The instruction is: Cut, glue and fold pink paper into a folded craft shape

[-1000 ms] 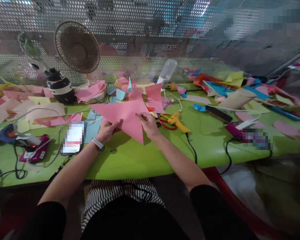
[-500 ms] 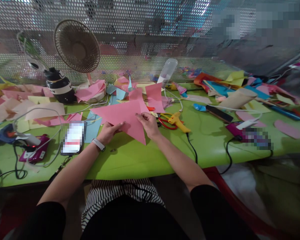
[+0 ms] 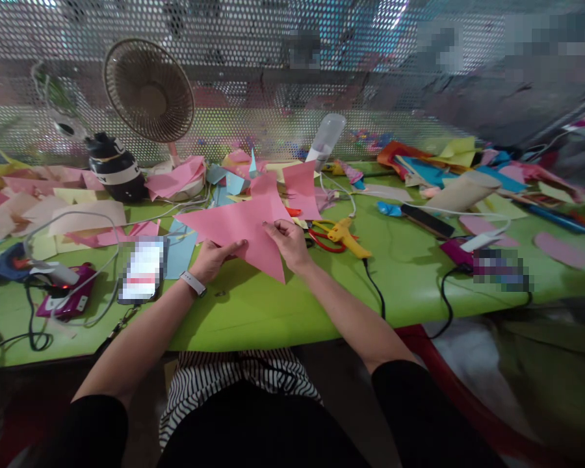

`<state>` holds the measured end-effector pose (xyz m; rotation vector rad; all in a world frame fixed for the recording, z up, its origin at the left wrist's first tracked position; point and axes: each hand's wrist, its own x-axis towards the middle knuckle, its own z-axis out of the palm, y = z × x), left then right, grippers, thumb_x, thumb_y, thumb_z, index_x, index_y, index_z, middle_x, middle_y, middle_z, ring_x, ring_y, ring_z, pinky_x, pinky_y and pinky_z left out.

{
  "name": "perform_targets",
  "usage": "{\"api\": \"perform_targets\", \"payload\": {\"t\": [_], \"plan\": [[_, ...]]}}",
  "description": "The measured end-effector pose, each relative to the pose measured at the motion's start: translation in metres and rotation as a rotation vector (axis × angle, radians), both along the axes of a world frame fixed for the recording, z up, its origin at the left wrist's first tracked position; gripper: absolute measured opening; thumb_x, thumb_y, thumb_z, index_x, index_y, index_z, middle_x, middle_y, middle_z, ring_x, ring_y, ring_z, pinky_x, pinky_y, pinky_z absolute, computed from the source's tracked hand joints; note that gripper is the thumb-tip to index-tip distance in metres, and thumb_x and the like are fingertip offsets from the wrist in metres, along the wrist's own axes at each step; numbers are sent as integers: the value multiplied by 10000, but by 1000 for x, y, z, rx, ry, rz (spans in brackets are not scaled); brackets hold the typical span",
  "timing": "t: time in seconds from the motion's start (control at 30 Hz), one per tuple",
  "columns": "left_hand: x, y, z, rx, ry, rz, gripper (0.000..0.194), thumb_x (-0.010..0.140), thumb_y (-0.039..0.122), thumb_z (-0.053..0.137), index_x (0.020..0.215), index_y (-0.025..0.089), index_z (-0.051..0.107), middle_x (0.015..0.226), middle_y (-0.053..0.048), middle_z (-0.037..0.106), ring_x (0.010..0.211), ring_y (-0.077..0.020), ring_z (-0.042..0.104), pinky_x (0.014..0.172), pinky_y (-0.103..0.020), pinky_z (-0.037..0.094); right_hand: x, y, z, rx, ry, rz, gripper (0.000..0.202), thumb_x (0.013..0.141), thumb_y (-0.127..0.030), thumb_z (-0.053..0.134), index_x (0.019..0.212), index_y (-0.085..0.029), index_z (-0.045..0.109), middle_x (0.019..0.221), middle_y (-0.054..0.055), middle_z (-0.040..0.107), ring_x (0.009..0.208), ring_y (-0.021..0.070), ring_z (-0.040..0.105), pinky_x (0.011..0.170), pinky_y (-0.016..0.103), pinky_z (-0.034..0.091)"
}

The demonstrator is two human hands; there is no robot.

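Above the green table, the pink sheet points left, long axis slanting down rightward; the left hand clamps its lower edge; the right hand, angled inward, seemingly pinches its side.

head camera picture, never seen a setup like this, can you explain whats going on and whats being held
There's no robot here: these are a person's own two bare hands. The camera is worn on their head, looking forward and down, so their forearms reach away from you.

The left hand holds a pointed sheet of pink paper, thumb on top. The right hand has its fingertips at the paper's right side; whether they pinch anything is too small to tell.

On the green table lie a smartphone, a yellow glue gun and many coloured paper pieces. A fan stands at the back.
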<state>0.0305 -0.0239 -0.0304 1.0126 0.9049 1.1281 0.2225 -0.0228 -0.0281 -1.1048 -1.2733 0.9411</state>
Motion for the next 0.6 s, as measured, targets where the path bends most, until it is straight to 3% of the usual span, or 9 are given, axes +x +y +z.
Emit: {"api": "perform_targets", "payload": {"t": [0.33,0.6], "plan": [[1,-1,2,-17,-1,19,495,554,332,910,958,155,686,1043,-98,740,872,-218,699,706,-296,582,0,-1,2,-15,-15,6,575,740,-657,693,577,-224,353,599,-51,252,561,110,219,521,290,187],[5,-2,0,-60,-37,4,490,535,308,914,949,162,695,1031,-89,743,898,-236,699,761,-356,601,1,2,0,11,-59,-11,545,754,-669,664,580,-224,402,586,-46,277,567,114,247,520,288,206]]}}
